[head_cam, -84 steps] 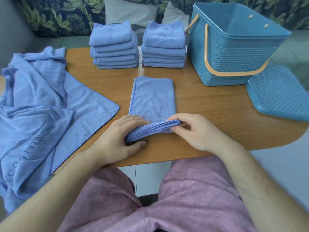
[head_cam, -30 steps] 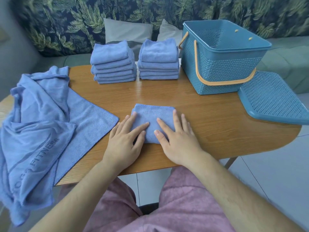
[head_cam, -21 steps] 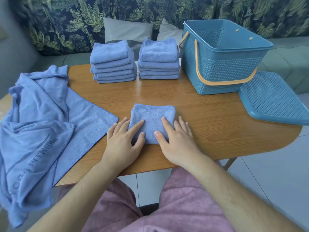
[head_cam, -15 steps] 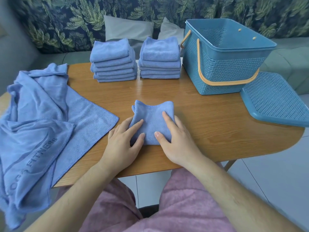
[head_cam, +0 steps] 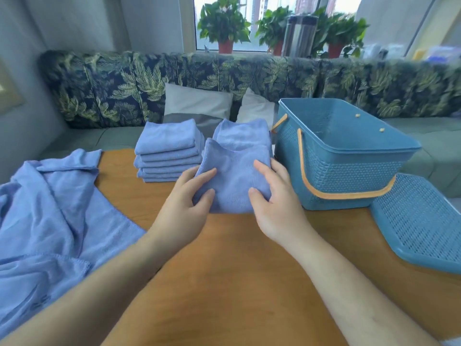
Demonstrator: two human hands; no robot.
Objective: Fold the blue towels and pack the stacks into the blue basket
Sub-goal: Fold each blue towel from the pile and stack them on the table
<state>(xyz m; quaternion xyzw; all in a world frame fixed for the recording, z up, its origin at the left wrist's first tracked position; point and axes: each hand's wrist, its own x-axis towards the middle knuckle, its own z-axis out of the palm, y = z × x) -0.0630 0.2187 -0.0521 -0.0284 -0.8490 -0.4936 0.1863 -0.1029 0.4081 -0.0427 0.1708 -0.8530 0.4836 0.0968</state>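
I hold a small folded blue towel (head_cam: 233, 179) in the air with both hands, just in front of the right stack. My left hand (head_cam: 184, 208) grips its left edge, my right hand (head_cam: 277, 206) its right edge. Two stacks of folded blue towels stand at the table's far side: the left stack (head_cam: 167, 151) is in full view, the right stack (head_cam: 240, 133) is mostly hidden behind the held towel. The blue basket (head_cam: 349, 176) with orange handles stands open to the right of the stacks.
Unfolded blue towels (head_cam: 47, 221) lie in a heap over the table's left side. The basket's blue perforated lid (head_cam: 421, 221) rests at the right edge. The wooden table (head_cam: 237, 270) backs onto a leaf-patterned sofa (head_cam: 124, 86) with grey cushions.
The towel was folded in half and pressed flat near the front edge. Both hands have now lifted it and carried it away from me toward the right stack; the view has tilted up.
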